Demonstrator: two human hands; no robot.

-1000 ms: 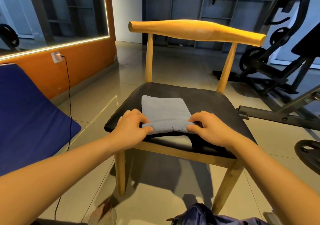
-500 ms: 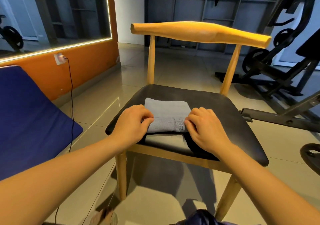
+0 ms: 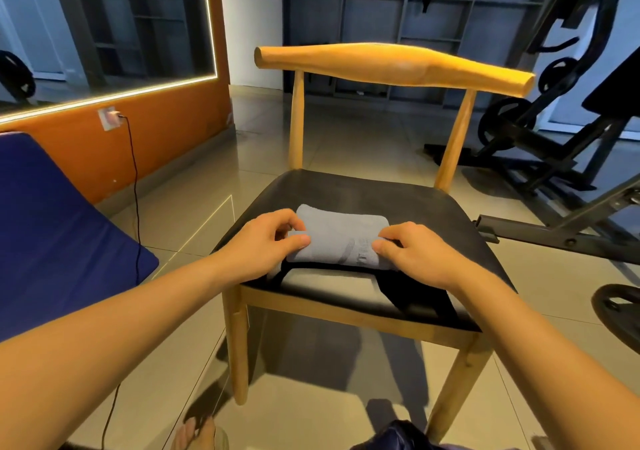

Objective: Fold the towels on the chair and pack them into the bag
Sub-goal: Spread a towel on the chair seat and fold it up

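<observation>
A grey towel (image 3: 341, 236) lies folded into a short thick bundle on the black seat of a wooden chair (image 3: 429, 214). My left hand (image 3: 266, 245) pinches the towel's left end between thumb and fingers. My right hand (image 3: 415, 253) grips its right end with curled fingers. A black cloth (image 3: 412, 290) lies under the towel and hangs over the seat's front edge. A dark blue bag (image 3: 398, 437) shows only partly at the bottom edge of the frame.
A blue mat (image 3: 52, 227) leans at the left, beside an orange wall with a plugged-in black cable (image 3: 135, 186). Gym machines (image 3: 554, 144) and a weight plate (image 3: 620, 314) stand to the right. My foot (image 3: 197, 434) is on the tiled floor.
Both hands have rolled the towel's near edge away from me, so the flat rectangle has become a shorter, thicker bundle. The view has shifted slightly forward.
</observation>
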